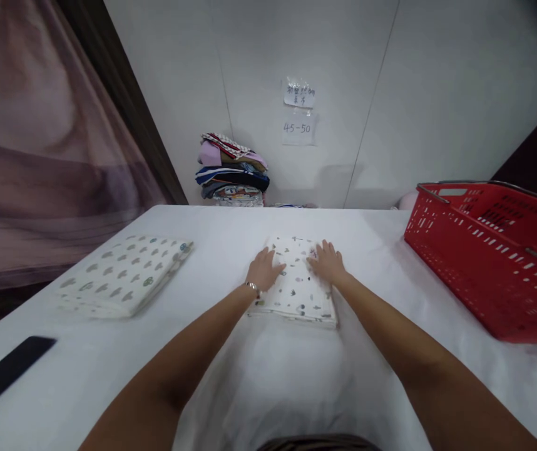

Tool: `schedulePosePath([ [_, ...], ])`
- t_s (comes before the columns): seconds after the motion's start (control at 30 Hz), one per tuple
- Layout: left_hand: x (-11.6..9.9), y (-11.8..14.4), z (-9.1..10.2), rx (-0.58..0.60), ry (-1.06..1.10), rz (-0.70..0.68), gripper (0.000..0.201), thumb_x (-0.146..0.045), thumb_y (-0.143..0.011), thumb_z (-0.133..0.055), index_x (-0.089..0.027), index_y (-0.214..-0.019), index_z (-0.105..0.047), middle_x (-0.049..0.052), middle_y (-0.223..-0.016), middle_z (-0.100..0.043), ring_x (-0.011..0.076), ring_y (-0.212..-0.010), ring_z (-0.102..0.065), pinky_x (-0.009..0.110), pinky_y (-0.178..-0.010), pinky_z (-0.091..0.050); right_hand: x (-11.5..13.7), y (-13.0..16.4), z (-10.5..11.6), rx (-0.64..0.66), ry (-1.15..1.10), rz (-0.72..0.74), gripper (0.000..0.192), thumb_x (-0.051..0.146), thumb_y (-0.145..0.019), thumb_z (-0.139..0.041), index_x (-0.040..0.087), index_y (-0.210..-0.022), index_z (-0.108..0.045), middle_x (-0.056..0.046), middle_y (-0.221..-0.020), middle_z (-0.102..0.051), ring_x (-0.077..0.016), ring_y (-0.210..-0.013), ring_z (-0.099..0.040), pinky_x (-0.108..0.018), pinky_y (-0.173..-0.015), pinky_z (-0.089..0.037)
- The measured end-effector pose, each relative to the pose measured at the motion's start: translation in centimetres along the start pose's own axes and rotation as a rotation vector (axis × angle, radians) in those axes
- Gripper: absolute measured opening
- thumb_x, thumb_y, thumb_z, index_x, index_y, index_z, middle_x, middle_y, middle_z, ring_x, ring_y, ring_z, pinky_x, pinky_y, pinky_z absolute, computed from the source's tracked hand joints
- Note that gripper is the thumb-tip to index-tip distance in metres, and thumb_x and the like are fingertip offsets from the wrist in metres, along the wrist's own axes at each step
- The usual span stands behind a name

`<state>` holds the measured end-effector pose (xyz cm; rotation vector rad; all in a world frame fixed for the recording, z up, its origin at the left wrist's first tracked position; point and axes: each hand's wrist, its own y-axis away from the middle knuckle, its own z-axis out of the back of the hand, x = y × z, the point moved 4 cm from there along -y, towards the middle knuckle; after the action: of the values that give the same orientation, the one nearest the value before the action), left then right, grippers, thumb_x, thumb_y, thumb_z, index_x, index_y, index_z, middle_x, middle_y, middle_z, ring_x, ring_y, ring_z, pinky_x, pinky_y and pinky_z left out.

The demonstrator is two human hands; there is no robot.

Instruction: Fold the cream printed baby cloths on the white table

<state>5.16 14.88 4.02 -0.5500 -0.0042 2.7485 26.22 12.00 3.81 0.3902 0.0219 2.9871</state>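
Closest in there's just the two bare forearms reaching out over the white table [231, 388], plus a dark flat strip [3, 376] lying at the near left edge. A bit further out, dead centre, is the folded cloth [296, 291], white with little printed motifs, and both hands are resting on its far half: left hand [263, 269] flat with fingers spread, a bracelet at the wrist, and right hand [327, 262] the same, open and palm down, not gripping anything. The two hands are close together, nearly touching near the middle of the cloth. Looks to me like a press-and-smooth on a finished fold, so the trick is probably to keep the palms flat and sweep outward from the centre toward the edges so the layers don't skid, and to check the near corners line up, since that near edge looks a little stacked and uneven. Off to the left sits a second folded cloth [125, 275] with a leaf print, well apart. On the right is a red basket [489, 263]. Way back against the wall there's a pile of clothes [231, 170] and two paper notes [299, 113].
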Motion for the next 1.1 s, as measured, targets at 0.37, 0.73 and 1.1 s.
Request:
schedulePosePath([
  [0.37, -0.5, 7.4, -2.5, 0.150, -0.128, -0.147, 0.070, -0.062, -0.086, -0.027, -0.020, -0.141, -0.030, 0.007, -0.152, -0.017, 0.0263, -0.141, -0.009, 0.051, -0.111, -0.014, 2.7, 7.4, -3.9, -0.046, 0.104, 0.281, 0.070, 0.057, -0.090, -0.029, 0.007, -0.139, -0.035, -0.017, -0.147, -0.027, -0.0300, -0.137, -0.019, -0.046, -0.110, -0.010],
  [0.73, -0.5, 7.1, -2.7, 0.220, -0.128, -0.090, 0.077, -0.067, -0.083, -0.023, -0.021, -0.145, -0.020, 0.004, -0.154, -0.007, 0.0240, -0.141, 0.000, 0.050, -0.111, -0.012, 3.9, 12.0, -3.4, -0.031, 0.095, 0.357, 0.068, 0.057, -0.092, -0.020, 0.011, -0.138, -0.038, -0.013, -0.148, -0.028, -0.0267, -0.137, -0.019, -0.045, -0.111, -0.009],
  [1.1, 2.0, 8.5, 0.5, -0.099, 0.275, 0.329, 0.057, -0.045, -0.086, -0.044, -0.015, -0.134, -0.039, 0.012, -0.138, -0.045, 0.0219, -0.123, -0.046, 0.030, -0.099, -0.038, -1.9, 13.0, -2.5, -0.138, -0.605, -0.052, 0.067, 0.047, -0.085, -0.044, 0.014, -0.142, -0.030, -0.012, -0.147, -0.031, -0.0245, -0.135, -0.027, -0.040, -0.108, -0.027],
])
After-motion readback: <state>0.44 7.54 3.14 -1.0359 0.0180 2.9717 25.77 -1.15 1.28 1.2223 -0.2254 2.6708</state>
